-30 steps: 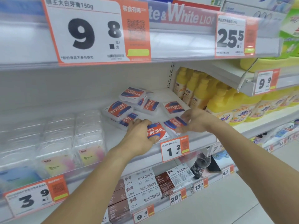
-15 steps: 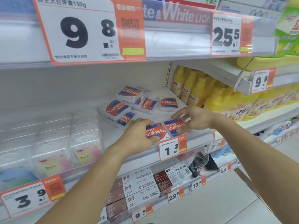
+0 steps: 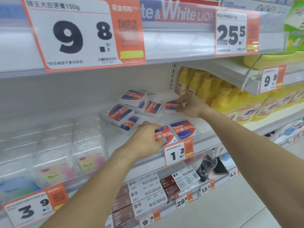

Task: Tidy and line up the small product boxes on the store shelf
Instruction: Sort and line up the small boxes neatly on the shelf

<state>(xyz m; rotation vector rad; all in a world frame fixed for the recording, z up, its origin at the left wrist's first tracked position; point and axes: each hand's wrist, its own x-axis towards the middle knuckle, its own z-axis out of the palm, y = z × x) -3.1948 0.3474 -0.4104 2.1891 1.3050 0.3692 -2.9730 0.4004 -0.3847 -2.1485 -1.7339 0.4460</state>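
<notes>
Several small clear boxes with red-and-blue labels lie on the white shelf (image 3: 204,125). Two sit side by side at the front edge. My left hand (image 3: 146,137) holds the left front box (image 3: 166,136), fingers curled over its left side. The right front box (image 3: 184,128) lies free beside it. Farther back, my right hand (image 3: 190,105) pinches the right edge of a back box (image 3: 170,106). A loose pile of boxes (image 3: 121,113) lies askew at the back left, some stacked and turned at angles.
Yellow detergent bottles (image 3: 228,102) stand right of the boxes behind a shelf divider. Clear plastic packs (image 3: 88,145) fill the shelf to the left. An overhead shelf with large price tags (image 3: 79,32) hangs close above. A 1.2 price tag (image 3: 178,153) clips on the front rail.
My right hand let go of the right front box and reached back to the box at the rear right. My left hand stays on the left front box.
</notes>
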